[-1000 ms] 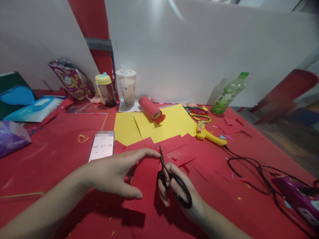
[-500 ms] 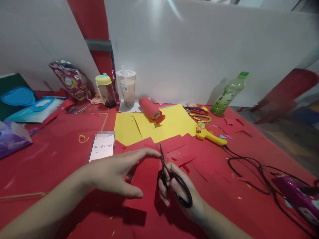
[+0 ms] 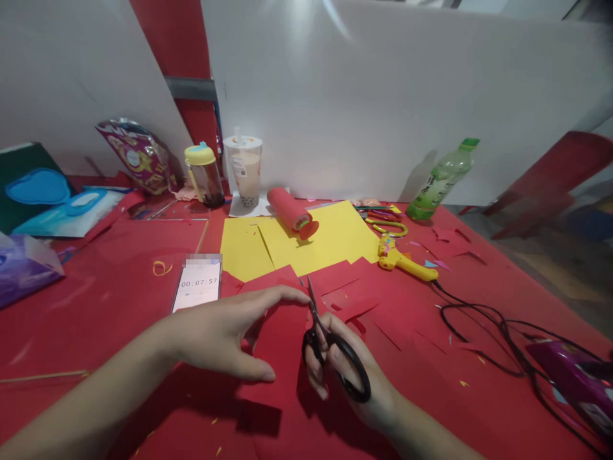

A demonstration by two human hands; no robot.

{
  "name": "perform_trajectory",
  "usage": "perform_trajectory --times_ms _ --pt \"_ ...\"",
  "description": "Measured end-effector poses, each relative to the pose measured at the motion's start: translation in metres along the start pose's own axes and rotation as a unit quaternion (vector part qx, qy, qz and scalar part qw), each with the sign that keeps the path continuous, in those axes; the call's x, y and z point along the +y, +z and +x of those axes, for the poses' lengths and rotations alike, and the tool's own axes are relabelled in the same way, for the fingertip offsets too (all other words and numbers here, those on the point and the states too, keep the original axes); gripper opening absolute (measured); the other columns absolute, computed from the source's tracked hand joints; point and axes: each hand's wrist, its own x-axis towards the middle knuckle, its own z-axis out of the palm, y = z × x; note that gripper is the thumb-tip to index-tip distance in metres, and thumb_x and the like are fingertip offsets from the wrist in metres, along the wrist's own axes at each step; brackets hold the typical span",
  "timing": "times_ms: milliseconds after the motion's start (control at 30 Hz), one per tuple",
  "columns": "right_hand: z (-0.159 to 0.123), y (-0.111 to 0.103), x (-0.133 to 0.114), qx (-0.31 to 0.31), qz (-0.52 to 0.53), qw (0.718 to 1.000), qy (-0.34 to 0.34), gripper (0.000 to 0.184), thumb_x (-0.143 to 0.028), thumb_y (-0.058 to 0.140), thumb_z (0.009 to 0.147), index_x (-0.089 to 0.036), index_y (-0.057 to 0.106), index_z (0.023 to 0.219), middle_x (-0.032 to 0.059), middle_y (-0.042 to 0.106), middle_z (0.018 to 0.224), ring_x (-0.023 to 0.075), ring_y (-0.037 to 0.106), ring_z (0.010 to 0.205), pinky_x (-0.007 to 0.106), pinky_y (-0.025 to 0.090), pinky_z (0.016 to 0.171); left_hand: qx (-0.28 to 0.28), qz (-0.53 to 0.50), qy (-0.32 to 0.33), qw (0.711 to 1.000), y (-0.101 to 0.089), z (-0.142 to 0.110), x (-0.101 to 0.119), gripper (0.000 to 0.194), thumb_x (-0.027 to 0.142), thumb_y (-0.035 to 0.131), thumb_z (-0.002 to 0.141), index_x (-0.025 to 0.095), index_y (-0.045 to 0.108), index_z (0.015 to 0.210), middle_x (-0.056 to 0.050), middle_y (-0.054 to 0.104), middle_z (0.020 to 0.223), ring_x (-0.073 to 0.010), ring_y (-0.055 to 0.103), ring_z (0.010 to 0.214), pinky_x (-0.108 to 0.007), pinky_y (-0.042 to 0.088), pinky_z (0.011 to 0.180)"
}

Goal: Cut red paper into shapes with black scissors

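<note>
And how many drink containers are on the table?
3 visible: yellow-lidded bottle at back left, lidded cup just right of it, green-capped bottle at back right.

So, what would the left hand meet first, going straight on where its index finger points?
Likely the scissors: the left hand has its index fingertip right at them in the picture, though depth is unclear.

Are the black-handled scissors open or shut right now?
Slightly open: the black-handled scissors show two blade tips apart, a narrow gap between.
</note>
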Motion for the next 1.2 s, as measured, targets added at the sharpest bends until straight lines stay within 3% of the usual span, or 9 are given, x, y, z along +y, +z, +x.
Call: perform_trajectory --times_ms 367,667,967,1200 --pt "-0.002 0.001 -0.002 0.010 -0.009 1.000 0.013 0.042 -0.056 0.058 0.074 -0.021 0.034 0.076 -0.0075 0.046 0.056 0.0054 0.039 0.039 0.019 0.030 0.041 -0.032 0.023 -0.052 0.998 -0.005 -0.001 0.007 0.072 0.020 0.065 0.066 0.021 0.031 0.130 -0.011 0.045 0.128 -0.0292 0.048 0.111 -0.032 0.047 0.081" --pt "-0.002 0.000 0.001 -0.007 -0.007 1.000 0.027 0.044 -0.057 0.060 0.071 -0.020 0.036 0.075 -0.0073 0.047 0.055 0.0042 0.038 0.037 0.018 0.028 0.039 -0.064 0.034 -0.024 0.997 -0.015 -0.004 0.007 0.071 0.023 0.065 0.066 0.020 0.032 0.129 -0.011 0.040 0.135 -0.0280 0.040 0.121 -0.032 0.043 0.090" --pt "-0.003 0.000 0.000 -0.013 0.004 0.999 0.052 0.046 -0.057 0.063 0.069 -0.020 0.036 0.075 -0.0080 0.049 0.052 0.0026 0.037 0.033 0.016 0.027 0.036 -0.078 0.031 0.002 0.996 -0.021 -0.008 0.002 0.073 0.024 0.068 0.064 0.020 0.035 0.129 -0.010 0.044 0.132 -0.0267 0.048 0.112 -0.028 0.046 0.082" --pt "-0.001 0.001 0.002 -0.003 0.036 0.996 0.078 0.049 -0.057 0.066 0.065 -0.022 0.034 0.074 -0.0107 0.045 0.046 0.0028 0.033 0.028 0.014 0.023 0.031 -0.071 -0.013 0.011 0.997 -0.023 -0.011 -0.003 0.076 0.036 0.074 0.062 0.023 0.039 0.128 -0.008 0.057 0.114 -0.0217 0.061 0.083 -0.026 0.049 0.068"
